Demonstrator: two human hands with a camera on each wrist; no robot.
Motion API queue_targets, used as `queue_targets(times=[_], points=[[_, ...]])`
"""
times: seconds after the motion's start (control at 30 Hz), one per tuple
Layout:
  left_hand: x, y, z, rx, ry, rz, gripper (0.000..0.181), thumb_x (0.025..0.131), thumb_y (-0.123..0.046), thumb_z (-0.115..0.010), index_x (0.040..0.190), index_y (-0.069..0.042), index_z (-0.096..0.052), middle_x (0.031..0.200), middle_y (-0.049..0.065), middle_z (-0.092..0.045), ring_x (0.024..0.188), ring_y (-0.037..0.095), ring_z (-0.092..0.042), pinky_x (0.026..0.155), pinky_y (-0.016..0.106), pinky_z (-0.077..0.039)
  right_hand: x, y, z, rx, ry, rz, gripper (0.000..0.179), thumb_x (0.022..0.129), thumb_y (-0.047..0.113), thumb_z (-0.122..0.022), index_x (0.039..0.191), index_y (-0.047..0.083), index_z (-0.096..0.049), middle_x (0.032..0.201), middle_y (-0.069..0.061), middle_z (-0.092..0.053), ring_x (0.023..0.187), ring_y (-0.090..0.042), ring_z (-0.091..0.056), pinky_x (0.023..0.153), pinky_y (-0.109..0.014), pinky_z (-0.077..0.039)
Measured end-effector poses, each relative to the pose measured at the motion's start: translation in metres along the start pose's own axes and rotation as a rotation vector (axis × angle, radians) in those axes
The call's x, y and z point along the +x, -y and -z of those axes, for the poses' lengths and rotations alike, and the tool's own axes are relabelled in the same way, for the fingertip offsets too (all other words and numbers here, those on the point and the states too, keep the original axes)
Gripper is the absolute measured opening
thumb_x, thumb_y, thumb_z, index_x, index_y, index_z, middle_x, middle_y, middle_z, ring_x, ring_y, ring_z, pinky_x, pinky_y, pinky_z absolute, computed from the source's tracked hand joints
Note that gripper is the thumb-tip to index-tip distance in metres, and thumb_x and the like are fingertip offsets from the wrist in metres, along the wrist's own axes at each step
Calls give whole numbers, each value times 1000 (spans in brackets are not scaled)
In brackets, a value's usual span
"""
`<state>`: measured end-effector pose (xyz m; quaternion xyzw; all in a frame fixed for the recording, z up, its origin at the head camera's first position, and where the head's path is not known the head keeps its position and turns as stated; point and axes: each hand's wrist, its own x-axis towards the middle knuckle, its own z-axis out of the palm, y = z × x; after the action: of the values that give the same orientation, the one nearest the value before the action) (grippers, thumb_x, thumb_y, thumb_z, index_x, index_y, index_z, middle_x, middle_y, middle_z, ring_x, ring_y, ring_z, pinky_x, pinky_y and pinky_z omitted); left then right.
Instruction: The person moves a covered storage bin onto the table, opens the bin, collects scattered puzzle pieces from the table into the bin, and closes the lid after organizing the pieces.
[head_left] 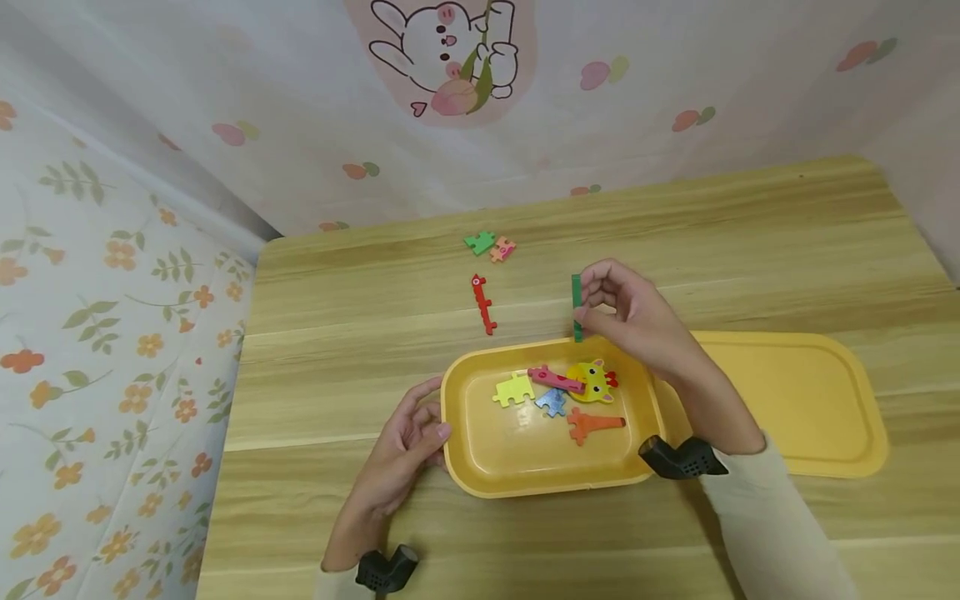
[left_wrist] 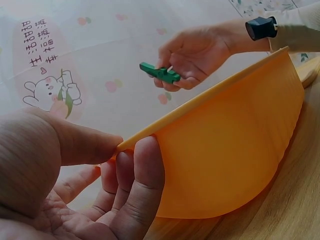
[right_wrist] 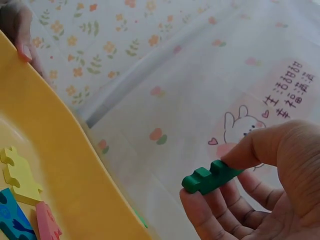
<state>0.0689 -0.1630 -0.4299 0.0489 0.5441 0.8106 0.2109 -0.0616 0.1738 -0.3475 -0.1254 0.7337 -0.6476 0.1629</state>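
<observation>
Pinching a notched green piece [right_wrist: 204,181] between thumb and fingers: right hand [head_left: 633,315]. Head view puts it up by the yellow box's [head_left: 510,454] far rim, but edge-on, so it reads as a plain bar; right wrist shows the notches. Left wrist shows it clear of the rim.

Left hand [head_left: 397,454] clamps the box's left end; left wrist gives the detail: thumb on the rim, fingertips against the outer wall, contents hidden.

Head view alone gets all the contents: yellow piece [head_left: 513,390], pink piece [head_left: 557,380], blue piece [head_left: 551,403], giraffe head [head_left: 597,382], orange piece [head_left: 596,422]. Right wrist catches just the first three. Red strip [head_left: 483,306] beyond the box, yellow lid [head_left: 795,408] right: head view only.
</observation>
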Motion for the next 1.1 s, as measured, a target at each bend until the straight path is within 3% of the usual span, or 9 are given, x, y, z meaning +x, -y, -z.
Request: queue_targets(times=[0.33,0.57,0.8,1.1], points=[[0,2,1,-10,10,-18,60,106,5,-53,161,-6,-31,119,8,-64,87,9,-73,69,22,-66,-4,1,-3,-65,93,21,24,101,-1,-64,122,3,-52,107,-7,-56,95,-20,-64,75,-30,-67],[0,2,3,0,18,-28,60,106,4,-53,161,-6,-31,121,9,-65,89,10,-73,69,22,-67,-6,2,-7,-162,199,29,25,98,-3,-68,118,2,-53,109,-12,-55,97,-21,-61,63,-23,-59],[-2,-1,1,12,-17,8,62,106,4,-54,162,-9,-31,120,8,-64,87,8,-73,69,22,-66,-8,3,-10,-242,271,33,25,97,-1,-71,114,9,-56,106,-8,-59,99,-20,-63,76,-26,-62],[-1,1,2,21,-11,5,62,106,4,-54,162,-6,-30,120,8,-64,87,8,-72,68,21,-66,-10,4,-18,-341,316,28,28,93,0,-76,112,14,-61,104,-2,-66,100,-20,-64,83,-28,-64]])
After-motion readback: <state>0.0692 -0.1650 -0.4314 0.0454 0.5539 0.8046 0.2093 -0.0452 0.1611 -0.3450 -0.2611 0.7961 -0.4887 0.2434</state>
